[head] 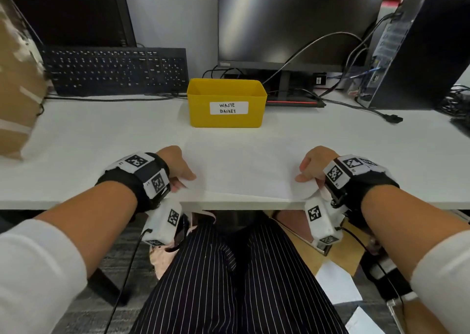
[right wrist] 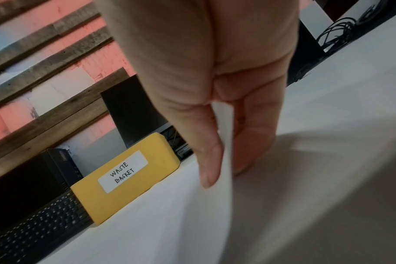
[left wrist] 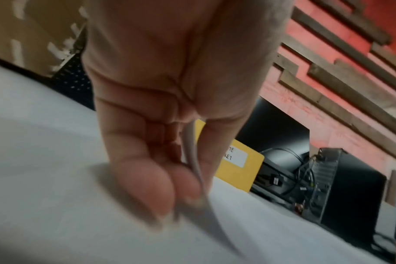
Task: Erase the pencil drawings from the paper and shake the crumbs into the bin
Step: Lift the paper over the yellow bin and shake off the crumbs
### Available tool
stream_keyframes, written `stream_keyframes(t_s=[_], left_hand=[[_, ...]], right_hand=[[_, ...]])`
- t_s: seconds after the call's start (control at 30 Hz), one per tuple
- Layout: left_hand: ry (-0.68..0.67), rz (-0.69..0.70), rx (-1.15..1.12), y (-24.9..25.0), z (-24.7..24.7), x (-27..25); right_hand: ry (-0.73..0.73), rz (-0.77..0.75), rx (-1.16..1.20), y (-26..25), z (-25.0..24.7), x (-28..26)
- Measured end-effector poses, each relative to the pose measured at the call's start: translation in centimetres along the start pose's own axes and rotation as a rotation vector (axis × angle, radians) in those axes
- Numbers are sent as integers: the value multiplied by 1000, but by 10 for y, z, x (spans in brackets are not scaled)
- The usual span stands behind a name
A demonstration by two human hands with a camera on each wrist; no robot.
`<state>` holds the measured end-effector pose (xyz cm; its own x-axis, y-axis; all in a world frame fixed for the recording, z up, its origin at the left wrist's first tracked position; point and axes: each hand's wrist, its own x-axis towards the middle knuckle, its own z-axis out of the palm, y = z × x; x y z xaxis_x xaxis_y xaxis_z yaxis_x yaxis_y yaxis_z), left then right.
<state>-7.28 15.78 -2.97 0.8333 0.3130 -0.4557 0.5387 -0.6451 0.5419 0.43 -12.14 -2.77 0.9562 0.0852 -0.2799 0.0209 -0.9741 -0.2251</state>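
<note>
A white sheet of paper (head: 244,171) lies on the white desk (head: 101,135) near its front edge, with the near corners lifted. My left hand (head: 181,178) pinches the near left corner between thumb and fingers; the paper's edge (left wrist: 193,160) runs between them in the left wrist view. My right hand (head: 306,174) pinches the near right corner, and the sheet (right wrist: 224,142) stands between thumb and fingers in the right wrist view. No pencil marks or crumbs show on it. A yellow bin (head: 227,102) labelled "WASTE BASKET" stands behind the paper, also seen as the bin (right wrist: 124,178) and the bin (left wrist: 237,171).
A black keyboard (head: 117,70) leans at the back left under a monitor (head: 71,10). A second monitor (head: 297,18) stands behind the bin, a black computer tower (head: 422,51) with cables at the back right. A brown cardboard box (head: 17,79) sits at the left edge.
</note>
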Motion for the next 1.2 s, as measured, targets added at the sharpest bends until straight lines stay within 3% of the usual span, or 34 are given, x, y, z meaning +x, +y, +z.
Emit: stream_keyframes(t_s=[0.2,0.33,0.47,0.67,0.97,1.1,1.2], left_hand=[[-28,-10,-120,-12,-14,-11],[77,69,-190,-11,-31,-23],[126,136,-310,4,-60,-36],[203,197,-374,46,-105,-27],[224,232,-470,98,-139,58],[319,252,-530,106,-141,106],[411,261,-403,102,-135,139]], right_hand=[[76,-49,177,11,-11,-11],[140,-101,222,2,-33,-19],[196,-152,288,-14,-63,-24],[156,-140,535,-40,-112,-1],[161,-128,581,-77,-172,103],[341,-117,313,-95,-168,155],[540,-213,389,-103,-147,176]])
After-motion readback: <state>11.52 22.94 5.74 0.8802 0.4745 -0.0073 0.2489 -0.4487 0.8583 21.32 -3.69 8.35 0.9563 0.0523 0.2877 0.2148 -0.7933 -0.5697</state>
